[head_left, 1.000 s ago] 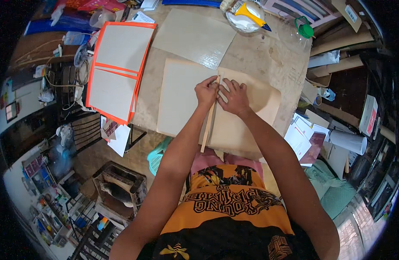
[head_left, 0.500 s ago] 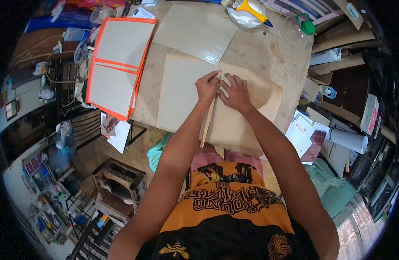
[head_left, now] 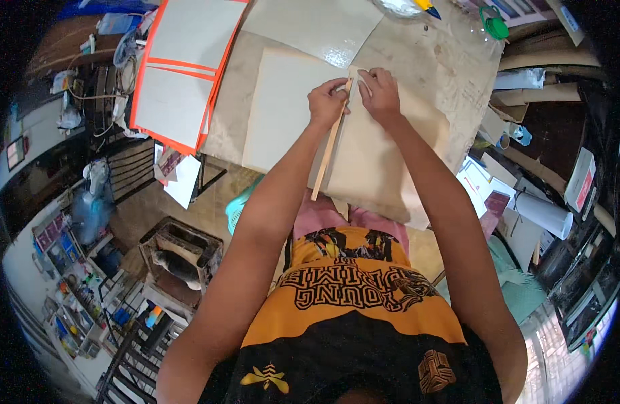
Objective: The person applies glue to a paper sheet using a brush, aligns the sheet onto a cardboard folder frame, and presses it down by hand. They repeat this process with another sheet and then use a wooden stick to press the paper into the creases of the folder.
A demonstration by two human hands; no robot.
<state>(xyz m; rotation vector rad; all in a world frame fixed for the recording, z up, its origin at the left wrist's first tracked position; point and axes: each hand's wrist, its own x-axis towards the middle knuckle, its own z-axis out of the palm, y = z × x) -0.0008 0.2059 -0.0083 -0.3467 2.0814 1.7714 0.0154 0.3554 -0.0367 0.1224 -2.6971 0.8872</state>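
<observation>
My left hand grips the far end of a long thin wooden strip that runs toward me along the seam between a white board and a beige sheet. My right hand presses flat on the beige sheet, its fingers pinching the sheet's far corner right next to the strip's top. Both boards lie on a pale worn table and overhang its near edge above my lap.
White panels with orange borders lie at the table's left. A glossy pale sheet lies beyond the boards. A green tape roll sits far right. Rolled paper and boxes crowd the right; shelves and a crate stand lower left.
Both hands have stayed at the top of the strip; the fingers shifted slightly at the sheet's corner. The view has tilted so that the table sits higher in the frame.
</observation>
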